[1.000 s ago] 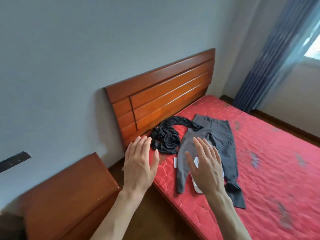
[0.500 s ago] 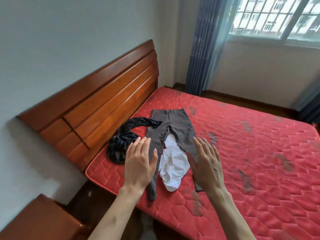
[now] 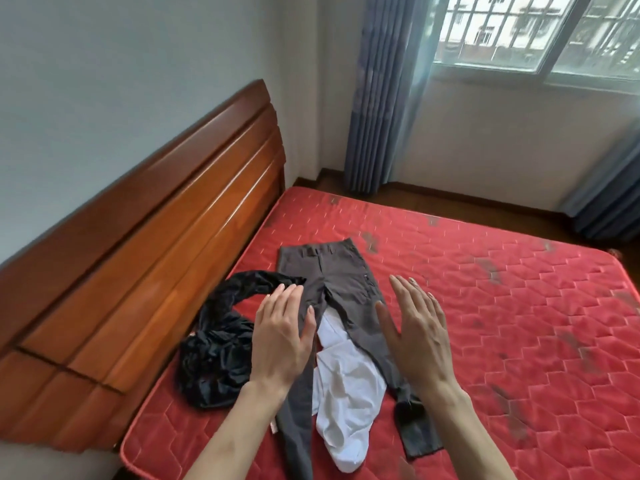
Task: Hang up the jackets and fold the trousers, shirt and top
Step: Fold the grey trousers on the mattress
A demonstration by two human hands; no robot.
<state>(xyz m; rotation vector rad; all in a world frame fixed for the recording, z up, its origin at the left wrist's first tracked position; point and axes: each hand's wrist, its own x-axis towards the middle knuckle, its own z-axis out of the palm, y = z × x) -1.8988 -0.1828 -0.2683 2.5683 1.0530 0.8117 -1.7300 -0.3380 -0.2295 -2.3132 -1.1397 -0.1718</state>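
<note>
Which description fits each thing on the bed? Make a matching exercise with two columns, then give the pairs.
Things:
1. trousers
2. white garment
3. black garment
4. left hand

Descriptions:
A. crumpled nearest the headboard
B. open, fingers straight, nothing held
C. laid out flat, grey, waistband farthest from the person
D. lying between the two trouser legs

Pairs: 1-C, 2-D, 3-A, 4-B

We have one wide-angle view, from a camera worn on the person's head. It looks forward and down, close over both outstretched hands, left hand and right hand. Beyond them lies the bed, then a window far ahead.
</note>
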